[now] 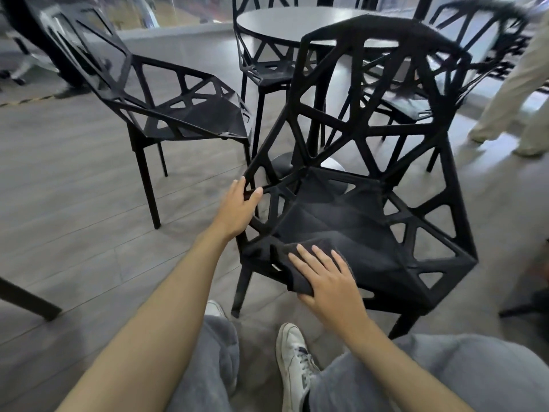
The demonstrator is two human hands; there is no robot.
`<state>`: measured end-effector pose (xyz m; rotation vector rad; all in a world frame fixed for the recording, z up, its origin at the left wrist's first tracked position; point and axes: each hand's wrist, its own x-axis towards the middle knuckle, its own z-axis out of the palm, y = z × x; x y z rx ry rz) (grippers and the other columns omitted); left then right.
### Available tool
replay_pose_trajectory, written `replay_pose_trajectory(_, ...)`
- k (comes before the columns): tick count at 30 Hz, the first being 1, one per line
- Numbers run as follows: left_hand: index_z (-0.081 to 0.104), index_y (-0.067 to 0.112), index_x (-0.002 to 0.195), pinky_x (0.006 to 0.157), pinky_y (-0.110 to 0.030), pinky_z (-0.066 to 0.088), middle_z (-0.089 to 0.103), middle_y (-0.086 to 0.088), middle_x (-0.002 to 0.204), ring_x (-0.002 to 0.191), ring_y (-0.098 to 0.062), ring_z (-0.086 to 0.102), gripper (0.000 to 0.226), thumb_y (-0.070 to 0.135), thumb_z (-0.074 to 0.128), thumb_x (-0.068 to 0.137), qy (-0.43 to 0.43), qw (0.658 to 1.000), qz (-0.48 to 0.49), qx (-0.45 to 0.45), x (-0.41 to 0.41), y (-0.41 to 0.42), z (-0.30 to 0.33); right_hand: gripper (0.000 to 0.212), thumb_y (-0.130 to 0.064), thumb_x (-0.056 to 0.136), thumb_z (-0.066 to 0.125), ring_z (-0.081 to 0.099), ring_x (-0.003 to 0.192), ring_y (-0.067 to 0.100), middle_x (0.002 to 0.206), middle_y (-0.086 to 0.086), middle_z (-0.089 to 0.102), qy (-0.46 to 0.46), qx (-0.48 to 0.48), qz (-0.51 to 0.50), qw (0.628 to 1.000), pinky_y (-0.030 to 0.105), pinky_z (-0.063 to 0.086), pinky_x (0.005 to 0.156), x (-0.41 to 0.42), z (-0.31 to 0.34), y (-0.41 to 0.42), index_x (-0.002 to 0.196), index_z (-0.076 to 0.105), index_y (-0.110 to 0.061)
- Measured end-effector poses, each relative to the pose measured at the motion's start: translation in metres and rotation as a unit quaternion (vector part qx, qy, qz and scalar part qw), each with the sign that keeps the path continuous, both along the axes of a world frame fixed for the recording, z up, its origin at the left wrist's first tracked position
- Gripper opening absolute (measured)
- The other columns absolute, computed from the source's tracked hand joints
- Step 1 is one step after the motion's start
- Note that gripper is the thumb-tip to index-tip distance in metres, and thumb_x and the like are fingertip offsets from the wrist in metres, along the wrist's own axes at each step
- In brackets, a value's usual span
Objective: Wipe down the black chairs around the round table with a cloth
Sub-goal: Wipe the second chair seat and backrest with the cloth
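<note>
A black lattice-frame chair (371,138) stands right in front of me, its seat facing me. My left hand (237,209) grips the chair's left frame edge, fingers and thumb curled round a strut. My right hand (326,278) lies flat, fingers straight, pressing a dark grey cloth (291,263) onto the front left corner of the seat. The cloth is folded and hangs slightly over the seat's front edge. Behind the chair stands the round grey table (282,25).
Three more black chairs ring the table: one at the left (166,111), one at the back (267,69), one at the right (463,69). A person's legs in beige trousers (523,93) stand at the right. My own legs and white shoes are below. Grey wood floor all round.
</note>
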<state>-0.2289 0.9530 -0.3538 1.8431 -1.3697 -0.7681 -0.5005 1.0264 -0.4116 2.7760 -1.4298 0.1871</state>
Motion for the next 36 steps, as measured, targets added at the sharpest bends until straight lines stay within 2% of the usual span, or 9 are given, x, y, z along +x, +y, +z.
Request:
replay_pose_trajectory(5, 0.022, 0.016, 0.165, 0.126, -0.057, 0.024, 0.020, -0.009, 0.172, 0.159, -0.028, 0.018, 0.083, 0.067, 0.040, 0.102, -0.025, 0.999, 0.026, -0.007, -0.010, 0.014, 0.001, 0.074, -0.053, 0.088, 0.060, 0.035, 0.151, 0.016, 0.163, -0.013, 0.037, -0.032, 0.011, -0.072, 0.997, 0.046, 0.019, 0.125, -0.062, 0.002, 0.021, 0.157, 0.037, -0.037)
replay_pose_trajectory(11, 0.032, 0.012, 0.162, 0.129, -0.051, 0.018, 0.025, -0.014, 0.169, 0.159, -0.029, 0.016, 0.062, 0.046, 0.038, 0.110, -0.110, 0.993, 0.038, -0.021, -0.025, 0.029, 0.009, 0.073, -0.051, 0.090, 0.063, 0.028, 0.153, 0.016, 0.163, -0.011, 0.036, -0.073, 0.037, -0.138, 0.987, 0.050, 0.017, 0.126, -0.026, 0.003, 0.026, 0.156, 0.038, -0.036)
replay_pose_trajectory(15, 0.044, 0.010, 0.155, 0.125, -0.047, 0.026, 0.043, -0.011, 0.159, 0.151, -0.027, 0.031, 0.054, 0.040, 0.042, 0.110, -0.135, 0.989, 0.016, -0.055, -0.049, 0.034, 0.014, 0.072, -0.055, 0.089, 0.042, 0.034, 0.151, 0.020, 0.163, -0.007, 0.038, -0.045, 0.031, -0.069, 0.996, 0.052, 0.024, 0.123, 0.003, 0.001, 0.028, 0.156, 0.039, -0.032)
replay_pose_trajectory(19, 0.049, 0.014, 0.152, 0.117, -0.042, 0.034, 0.050, -0.005, 0.153, 0.145, -0.023, 0.040, 0.050, 0.041, 0.044, 0.110, -0.164, 0.983, -0.029, -0.076, -0.080, 0.040, 0.017, 0.075, -0.051, 0.087, 0.041, 0.036, 0.150, 0.018, 0.166, -0.008, 0.030, 0.032, 0.036, 0.064, 0.997, 0.047, 0.032, 0.121, -0.023, 0.004, 0.006, 0.159, 0.034, -0.032)
replay_pose_trajectory(23, 0.050, 0.015, 0.150, 0.116, -0.040, 0.036, 0.053, -0.004, 0.149, 0.142, -0.021, 0.045, 0.049, 0.042, 0.044, 0.110, -0.181, 0.977, -0.075, -0.079, -0.094, 0.043, 0.012, 0.082, -0.030, 0.100, 0.054, 0.002, 0.155, 0.006, 0.171, -0.016, -0.001, 0.103, 0.142, 0.140, 0.974, 0.041, 0.004, 0.127, -0.066, 0.036, -0.036, 0.163, 0.003, -0.040)
replay_pose_trajectory(27, 0.052, 0.014, 0.149, 0.115, -0.041, 0.039, 0.054, -0.003, 0.147, 0.140, -0.022, 0.047, 0.049, 0.042, 0.043, 0.110, -0.200, 0.972, -0.099, -0.069, -0.105, 0.052, 0.008, 0.070, -0.037, 0.108, 0.046, 0.001, 0.157, 0.007, 0.171, -0.011, 0.009, 0.066, 0.260, 0.040, 0.963, 0.039, 0.001, 0.128, -0.134, 0.057, -0.069, 0.164, 0.004, -0.032)
replay_pose_trajectory(31, 0.053, 0.014, 0.149, 0.117, -0.042, 0.038, 0.055, -0.004, 0.147, 0.141, -0.023, 0.046, 0.049, 0.042, 0.044, 0.110, -0.221, 0.968, -0.111, -0.054, -0.113, 0.061, 0.006, 0.066, -0.043, 0.105, 0.049, 0.009, 0.158, 0.010, 0.168, -0.015, 0.020, 0.092, 0.104, -0.039, 0.990, 0.041, 0.004, 0.128, -0.203, 0.043, -0.073, 0.163, 0.018, -0.031)
replay_pose_trajectory(34, 0.053, 0.015, 0.148, 0.117, -0.044, 0.039, 0.056, -0.004, 0.146, 0.140, -0.023, 0.047, 0.049, 0.043, 0.043, 0.110, -0.225, 0.966, -0.118, -0.050, -0.118, 0.065, 0.005, 0.062, -0.036, 0.094, 0.068, 0.029, 0.153, 0.019, 0.157, -0.009, 0.047, 0.012, -0.045, -0.125, 0.991, 0.052, 0.014, 0.126, -0.198, 0.021, -0.050, 0.152, 0.047, -0.028)
replay_pose_trajectory(36, 0.053, 0.014, 0.148, 0.118, -0.045, 0.039, 0.056, -0.005, 0.147, 0.142, -0.025, 0.046, 0.050, 0.043, 0.043, 0.110, -0.217, 0.968, -0.113, -0.051, -0.123, 0.064, 0.008, 0.056, -0.035, 0.091, 0.069, 0.034, 0.151, 0.022, 0.151, -0.005, 0.054, -0.061, -0.070, -0.201, 0.975, 0.053, 0.006, 0.127, -0.172, 0.006, -0.033, 0.144, 0.057, -0.023)
